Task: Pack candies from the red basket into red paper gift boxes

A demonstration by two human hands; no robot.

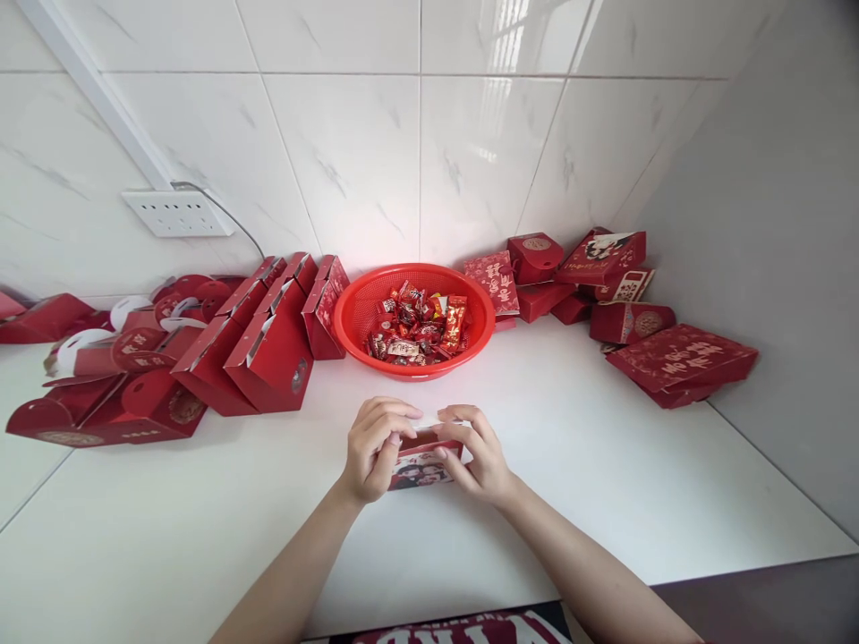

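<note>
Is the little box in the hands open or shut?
Open: between the left hand and right hand, the box shows its dark inside.

Table (pixel 570 546): we see a white, flat top.
Basket (pixel 416 369): we find it red and round, at the rear middle.
Box row (pixel 268 362): we see red boxes side by side, just left of the basket.
Rounded boxes (pixel 151 407): we see these crowded together farther left.
Right-hand boxes (pixel 688 358): we see red ones, some tilted or overlapping.
Open box (pixel 421 471): we see its printed side, nearer us than the basket.
</note>
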